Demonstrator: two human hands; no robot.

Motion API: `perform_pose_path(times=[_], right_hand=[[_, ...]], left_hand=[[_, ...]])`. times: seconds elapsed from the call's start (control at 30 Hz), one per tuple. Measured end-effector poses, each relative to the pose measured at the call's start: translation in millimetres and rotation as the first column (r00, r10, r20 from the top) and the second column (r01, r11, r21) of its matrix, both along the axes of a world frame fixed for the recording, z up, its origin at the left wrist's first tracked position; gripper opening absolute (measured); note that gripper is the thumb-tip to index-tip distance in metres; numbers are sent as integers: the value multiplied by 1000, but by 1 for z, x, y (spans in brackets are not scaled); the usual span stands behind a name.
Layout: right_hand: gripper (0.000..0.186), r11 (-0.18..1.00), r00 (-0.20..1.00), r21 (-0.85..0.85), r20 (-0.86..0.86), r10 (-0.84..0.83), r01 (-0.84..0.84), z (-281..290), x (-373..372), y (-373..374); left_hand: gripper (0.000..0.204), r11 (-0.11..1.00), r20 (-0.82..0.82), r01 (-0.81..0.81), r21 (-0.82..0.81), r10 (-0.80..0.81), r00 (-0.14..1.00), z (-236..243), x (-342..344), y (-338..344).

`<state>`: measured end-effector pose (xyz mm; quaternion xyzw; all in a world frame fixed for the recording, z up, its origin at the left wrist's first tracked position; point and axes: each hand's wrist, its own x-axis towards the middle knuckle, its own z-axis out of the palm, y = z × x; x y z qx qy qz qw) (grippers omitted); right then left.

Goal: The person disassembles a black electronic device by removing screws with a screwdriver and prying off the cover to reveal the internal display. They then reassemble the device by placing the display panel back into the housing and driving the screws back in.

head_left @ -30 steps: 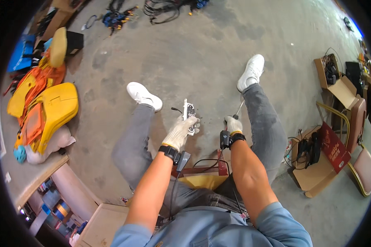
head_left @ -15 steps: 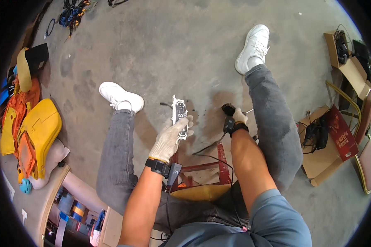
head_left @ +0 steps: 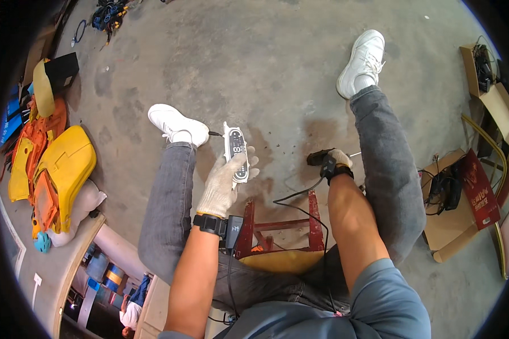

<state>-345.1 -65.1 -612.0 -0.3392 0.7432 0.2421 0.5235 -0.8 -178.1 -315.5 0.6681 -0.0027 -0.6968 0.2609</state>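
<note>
The panel (head_left: 236, 148), white with a lit dark face, was found in the left hand (head_left: 223, 175), raised above the floor (head_left: 254, 68) between the knees. The left grip was wrapped round it: thumb over the lower face, fingers curled past the right edge. The panel stood nearly upright in view, its top tipped slightly left. A short dark lead (head_left: 214, 133) projected from its left side toward the left shoe (head_left: 178, 124); contact with the shoe could not be confirmed.

The right hand (head_left: 340, 159) was well apart from the panel, near the right shin. Its grip appeared narrow, curled about a thin metal rod (head_left: 354, 154) that projected to the right. A dark piece (head_left: 318, 157) showed on the other side of that hand; whether it belonged to the rod could not be determined.

A stool (head_left: 283, 261) stood between the legs, and a black cable (head_left: 300, 209) ran from the right wrist over its frame.

In this inspector's judgement, sound handling called for holding the panel by its rim with the thumb off the face, keeping the lead free of strain, pointing the rod away from the leg, and keeping the cable from snagging.
</note>
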Motion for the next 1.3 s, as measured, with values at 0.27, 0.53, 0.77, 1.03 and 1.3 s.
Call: perform_pose_path(times=[0.27, 0.53, 0.77, 1.03, 1.3], right_hand=[[66, 194, 157, -435, -120, -980, 879, 28, 74, 5], [81, 235, 237, -202, -17, -971, 951, -19, -23, 25], [22, 235, 217, -156, -125, -968, 959, 40, 52, -12], [25, 359, 362, -212, -22, -932, 909, 75, 33, -19], [26, 610, 609, -45, 154, -778, 791, 53, 18, 5]], left_hand=[[49, 999, 16, -32, 16, 32, 999, 1, 15, 11], [49, 998, -157, 60, 27, -55, 986, -22, -30, 8], [53, 997, -79, 61, 53, -56, 995, -14, -4, 19], [55, 999, -129, 32, 26, -29, 991, -11, -15, 15], [39, 988, -202, -122, -93, 102, 974, 26, -9, 16]])
